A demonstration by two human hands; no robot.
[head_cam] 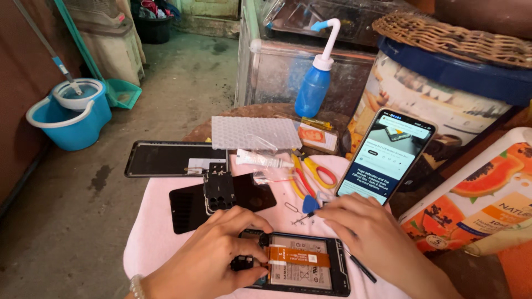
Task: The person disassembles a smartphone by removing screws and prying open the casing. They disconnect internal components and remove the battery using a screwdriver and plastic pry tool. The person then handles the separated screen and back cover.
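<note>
Item: opened phone [302,266], back off, flat on pink cloth [155,227] over the table, kept from sliding. Left hand [213,257] steadies its upper end, fingers closed on a small black part [241,262]. Right hand [368,230] pinches a thin tool [303,217] (tip barely visible). Second phone [387,156] leans upright, screen facing the worker.

A small round table [260,111] stands on a concrete floor, its near part covered by a pale pink cloth [149,232]. On the cloth lie an opened phone body [302,268], a black back cover [188,207], a camera frame piece [220,191], red and yellow tweezers [310,174], a blue pick [310,204] and a glue tube [260,160]. A detached screen panel [166,159] and bubble wrap [252,132] rest further back
</note>
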